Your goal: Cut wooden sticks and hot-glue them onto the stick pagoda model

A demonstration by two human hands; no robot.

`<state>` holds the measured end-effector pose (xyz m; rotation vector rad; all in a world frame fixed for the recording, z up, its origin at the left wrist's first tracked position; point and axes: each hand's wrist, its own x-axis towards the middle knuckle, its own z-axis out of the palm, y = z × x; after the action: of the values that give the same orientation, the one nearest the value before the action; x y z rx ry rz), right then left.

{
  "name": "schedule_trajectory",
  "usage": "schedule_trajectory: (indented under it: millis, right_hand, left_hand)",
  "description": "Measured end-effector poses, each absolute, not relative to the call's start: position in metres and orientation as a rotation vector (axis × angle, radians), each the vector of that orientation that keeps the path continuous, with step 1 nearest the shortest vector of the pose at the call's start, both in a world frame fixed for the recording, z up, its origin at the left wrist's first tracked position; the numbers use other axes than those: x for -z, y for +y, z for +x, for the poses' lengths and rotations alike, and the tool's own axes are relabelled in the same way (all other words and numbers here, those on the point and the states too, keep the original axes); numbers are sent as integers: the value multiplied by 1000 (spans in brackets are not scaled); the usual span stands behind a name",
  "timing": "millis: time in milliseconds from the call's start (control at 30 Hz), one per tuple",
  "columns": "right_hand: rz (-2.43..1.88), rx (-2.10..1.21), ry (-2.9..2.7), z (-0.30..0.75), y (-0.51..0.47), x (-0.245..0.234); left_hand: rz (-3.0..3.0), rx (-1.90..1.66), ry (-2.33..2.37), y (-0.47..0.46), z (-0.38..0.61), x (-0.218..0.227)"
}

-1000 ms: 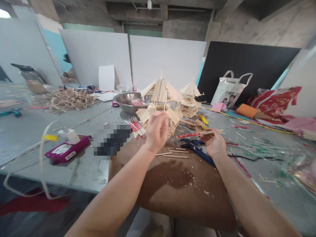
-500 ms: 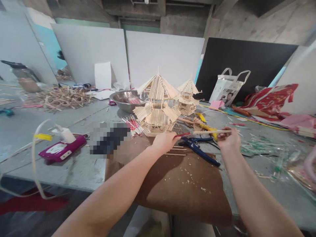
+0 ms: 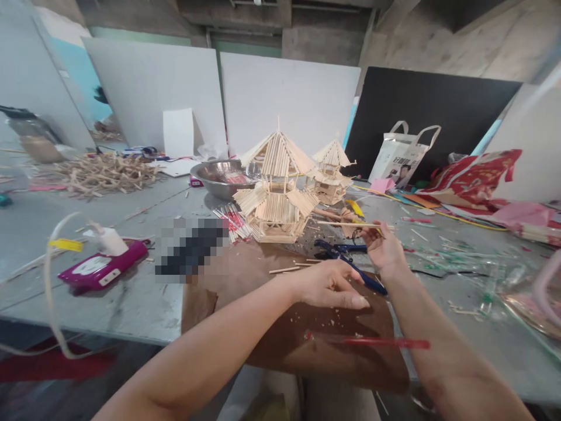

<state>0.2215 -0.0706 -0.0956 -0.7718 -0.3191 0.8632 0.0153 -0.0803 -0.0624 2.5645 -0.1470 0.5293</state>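
Observation:
My right hand (image 3: 383,248) is closed on a thin bare wooden stick (image 3: 346,224), held level just right of the big stick-built pavilion model (image 3: 276,187). My left hand (image 3: 328,286) hovers low over the brown paper sheet (image 3: 245,275) with its fingers stretched out and nothing in them. A red paper sleeve (image 3: 385,343) shows blurred near the sheet's front edge, below both wrists. Blue-handled pliers (image 3: 346,260) lie between my hands. A few short cut sticks (image 3: 284,269) lie on the sheet.
A smaller pavilion model (image 3: 331,172) stands behind the big one. A steel bowl (image 3: 219,175) and red-wrapped sticks (image 3: 234,222) are to its left. A pink box (image 3: 100,269), a heap of sticks (image 3: 100,172) and a printed bag (image 3: 403,155) are also on the table.
My left hand drew the red sleeve off the stick, dropped toward me and opened; the sleeve is now loose near the sheet's front. My right hand moved slightly left with the bare stick.

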Motion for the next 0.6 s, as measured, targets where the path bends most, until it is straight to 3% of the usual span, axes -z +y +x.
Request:
schedule_trajectory:
  millis: [133,200,433,600]
  right_hand:
    - [-800,-1027,-473,202,-74,94]
    - [-822,-1058,-534,197,-76,93]
    - [-795,-1042,-591,190,-77,91]
    - [-847,-907,-377,201,-72,93]
  left_hand:
    - [2741,-1145,476,-63,16,76]
    - [2749,-1287,694,-54,14,81]
    - [2619,-594,1138,-55,15,82]
    - [2403,-817,1109,-51,13,81]
